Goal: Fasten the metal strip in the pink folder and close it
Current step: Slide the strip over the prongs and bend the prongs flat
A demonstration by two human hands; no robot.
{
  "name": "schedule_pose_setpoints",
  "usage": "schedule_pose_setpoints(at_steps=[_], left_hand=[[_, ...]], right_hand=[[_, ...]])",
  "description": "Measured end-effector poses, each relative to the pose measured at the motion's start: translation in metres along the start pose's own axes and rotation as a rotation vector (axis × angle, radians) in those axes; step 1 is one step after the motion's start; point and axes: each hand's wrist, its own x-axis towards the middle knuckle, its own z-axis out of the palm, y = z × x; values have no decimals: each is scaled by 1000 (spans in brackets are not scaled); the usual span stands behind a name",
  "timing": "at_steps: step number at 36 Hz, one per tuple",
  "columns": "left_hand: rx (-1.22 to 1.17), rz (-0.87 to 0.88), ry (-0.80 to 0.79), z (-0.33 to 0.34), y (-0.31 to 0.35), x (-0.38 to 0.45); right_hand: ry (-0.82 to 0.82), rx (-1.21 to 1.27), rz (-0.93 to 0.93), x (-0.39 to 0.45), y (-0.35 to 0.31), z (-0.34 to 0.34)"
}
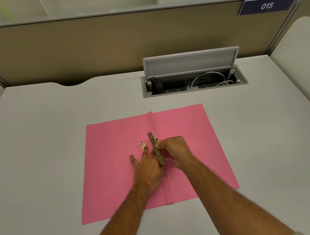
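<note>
Pale grey tabletop (pixel 55 151) inside a partitioned desk booth, with a tan divider behind and an open cable box (pixel 194 82) set into the surface at the back right. On the tabletop the pink folder (pixel 113 139) lies open and flat, its spine running away from the person.

Right hand (pixel 174 150): its grip is pinched narrow on the metal strip (pixel 156 149), holding it about mid-length. The strip's long axis runs nearly along the spine, far end tilted slightly left, and it is raised just above the fold. Left hand (pixel 147 168): fingers spread and pressed flat on the left leaf, holding nothing; a brass prong (pixel 143 146) stands up at its fingertips, just left of the strip. A second prong seems to show by the strip's upper part, partly hidden.

Judged from this, the strip's holes must come down over the prongs, which lie just left of the right-hand grip; the left hand is nearer to steady them. The folder is not yet closed.
</note>
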Motion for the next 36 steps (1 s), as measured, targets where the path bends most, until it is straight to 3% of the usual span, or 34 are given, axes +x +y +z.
schedule_pose_setpoints(at_steps=[20, 36], left_hand=[[-104, 136, 16, 15, -28, -7], [-196, 105, -20, 11, -29, -7]], right_hand=[[137, -178, -72, -6, 1, 8], [280, -475, -95, -8, -3, 18]])
